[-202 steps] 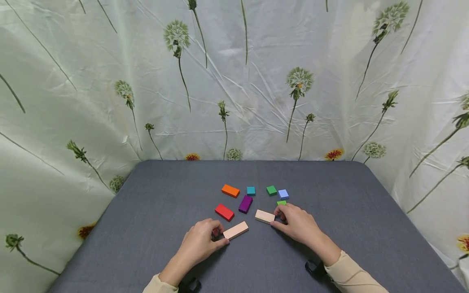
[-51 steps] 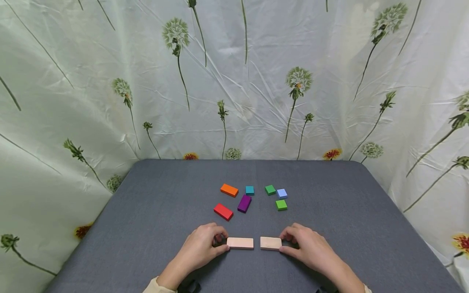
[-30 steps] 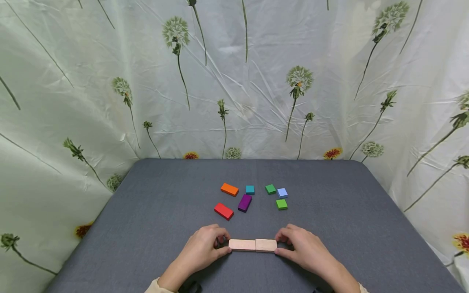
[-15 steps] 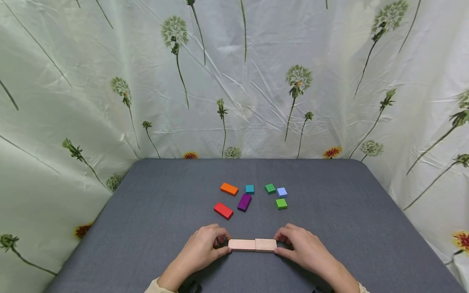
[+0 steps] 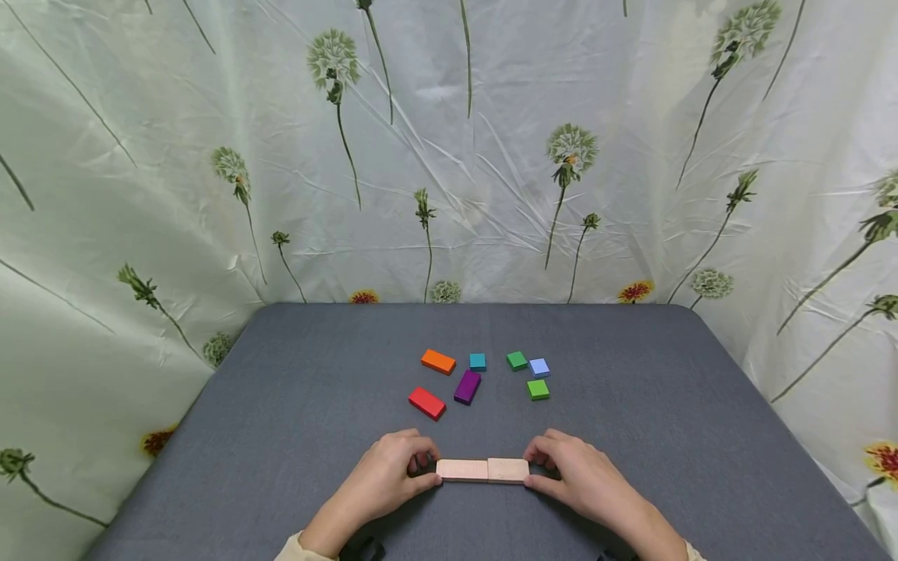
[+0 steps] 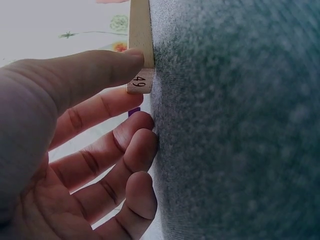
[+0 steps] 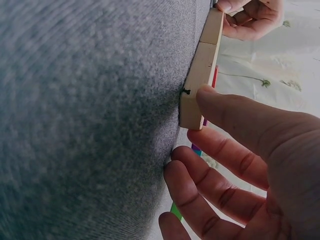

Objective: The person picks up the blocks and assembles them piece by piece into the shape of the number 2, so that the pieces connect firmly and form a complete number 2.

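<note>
Two plain wooden blocks lie flat on the grey table, end to end in one row across the front. My left hand [image 5: 394,474] pinches the outer end of the left wooden block [image 5: 463,470] between thumb and forefinger. A printed "49" shows on that end in the left wrist view, while the other fingers curl loosely below. At the opposite end of the row, my right hand [image 5: 585,477] pinches the right wooden block [image 5: 508,470] the same way. The right wrist view shows a dark mark near the gripped end of this block [image 7: 200,65].
Behind the row lie red [image 5: 427,403], orange [image 5: 438,361] and purple [image 5: 467,387] oblong blocks. Smaller teal [image 5: 478,361], dark green [image 5: 517,361], light blue [image 5: 539,368] and bright green [image 5: 538,389] blocks sit farther right. A flowered curtain [image 5: 491,156] hangs behind the table.
Both hands have drawn the wooden blocks towards me, straightened them from their slants and brought their ends together. Over the last second, hands and blocks have stayed almost still.
</note>
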A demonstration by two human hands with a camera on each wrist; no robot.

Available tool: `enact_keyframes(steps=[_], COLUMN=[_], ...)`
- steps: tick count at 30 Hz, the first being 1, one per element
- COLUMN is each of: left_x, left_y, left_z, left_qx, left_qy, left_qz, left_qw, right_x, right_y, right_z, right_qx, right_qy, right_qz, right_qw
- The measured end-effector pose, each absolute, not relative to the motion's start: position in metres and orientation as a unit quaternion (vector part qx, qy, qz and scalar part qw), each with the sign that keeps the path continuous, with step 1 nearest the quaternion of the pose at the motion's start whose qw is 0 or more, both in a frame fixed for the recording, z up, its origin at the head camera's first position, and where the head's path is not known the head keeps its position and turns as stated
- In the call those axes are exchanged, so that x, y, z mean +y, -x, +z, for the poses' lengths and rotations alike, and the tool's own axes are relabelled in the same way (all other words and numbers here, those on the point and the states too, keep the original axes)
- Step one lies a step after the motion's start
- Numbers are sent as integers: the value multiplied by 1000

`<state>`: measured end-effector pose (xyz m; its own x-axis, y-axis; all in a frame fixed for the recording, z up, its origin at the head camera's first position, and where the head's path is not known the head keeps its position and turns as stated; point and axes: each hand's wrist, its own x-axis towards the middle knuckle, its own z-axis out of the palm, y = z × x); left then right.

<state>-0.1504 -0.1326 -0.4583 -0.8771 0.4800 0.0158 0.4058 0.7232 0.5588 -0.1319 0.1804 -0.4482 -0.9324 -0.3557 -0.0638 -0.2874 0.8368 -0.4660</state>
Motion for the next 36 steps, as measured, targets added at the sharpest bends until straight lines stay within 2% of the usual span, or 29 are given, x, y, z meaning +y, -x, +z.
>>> enact_keyframes(steps=[13, 23, 36], left_x=[-135, -137, -142], left_y=[156, 159, 161], left_z=[-465, -472, -472], left_qx=[911, 909, 896], left_qy=[-258, -234, -230], left_qz=[317, 335, 368], left_qw=[59, 85, 89], right_x=[185, 190, 195], right_y=[132, 132, 138], right_z=[-451, -455, -458], right_qx=[950, 939, 916], right_qy=[174, 186, 215], right_qz=[-250, -282, -333], right_qw=[75, 66, 68])
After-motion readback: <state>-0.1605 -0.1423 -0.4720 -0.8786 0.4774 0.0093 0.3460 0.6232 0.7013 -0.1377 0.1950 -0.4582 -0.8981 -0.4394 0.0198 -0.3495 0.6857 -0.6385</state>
